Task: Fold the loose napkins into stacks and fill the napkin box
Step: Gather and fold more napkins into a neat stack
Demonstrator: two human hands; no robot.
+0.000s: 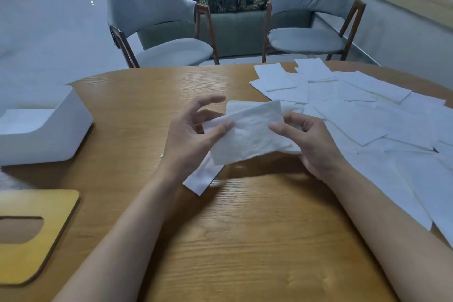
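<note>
folded napkin (250,135) held just above table (147,95) centre, long axis running hand to hand | left hand (193,130) pinches its left end, forefinger lifted free; right hand (308,140) pinches right end | napkin box (49,135) lies leftward, nearer left hand; loose napkins (367,110) right

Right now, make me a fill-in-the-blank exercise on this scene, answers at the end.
The left hand and right hand hold a napkin coloured ____.
The loose napkins lie on the person's ____ side.
The lid lies off the box and is made of ____.
Behind the table stand ____ chairs.
Answers: white; right; wood; two.
</note>
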